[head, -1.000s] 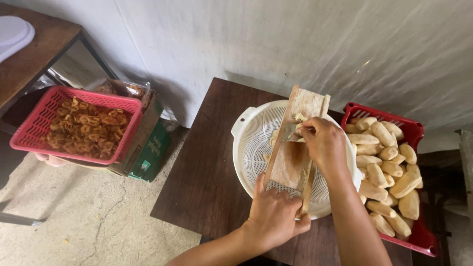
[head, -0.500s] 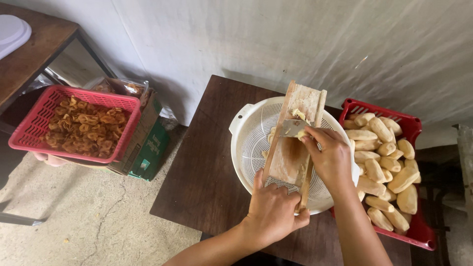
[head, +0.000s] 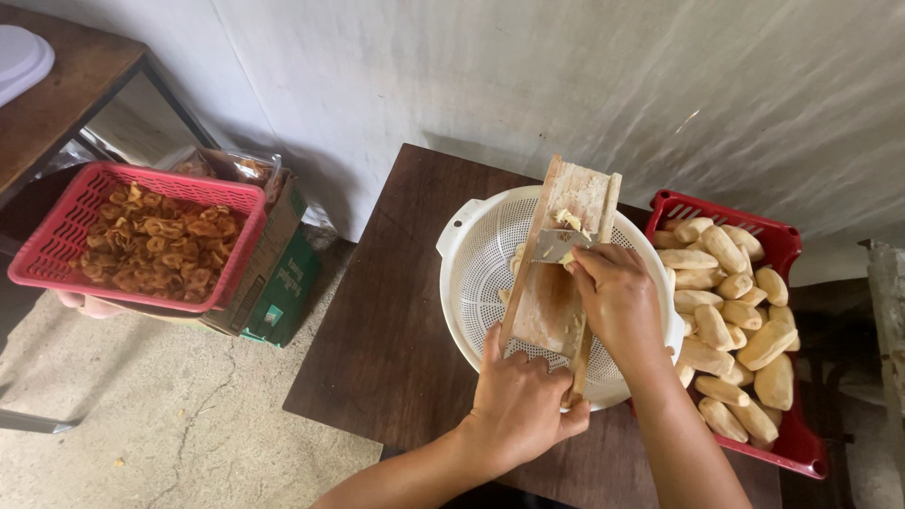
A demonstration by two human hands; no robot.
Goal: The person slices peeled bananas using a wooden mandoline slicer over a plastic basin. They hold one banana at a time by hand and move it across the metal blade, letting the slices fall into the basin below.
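A wooden slicer board [head: 564, 253] with a metal blade lies tilted across a white perforated colander [head: 476, 269] on a dark wooden table [head: 386, 330]. My left hand [head: 520, 403] grips the board's near end. My right hand [head: 615, 294] presses a small pale peeled piece [head: 569, 256] against the board beside the blade. Pale scraps [head: 568, 219] cling to the upper part of the board. A few slices [head: 514, 273] lie in the colander under it.
A red crate [head: 792, 434] of peeled pale pieces [head: 731, 302] stands right of the colander. At left, a red basket [head: 57, 254] of fried brown chips [head: 156, 245] rests on a cardboard box [head: 278, 283]. A second wooden table [head: 57, 113] bears a white lid [head: 19, 61]. A plastered wall [head: 566, 85] stands behind.
My right hand has slid down the board from its upper end to the blade, with the piece under it. My left hand has stayed on the board's near end.
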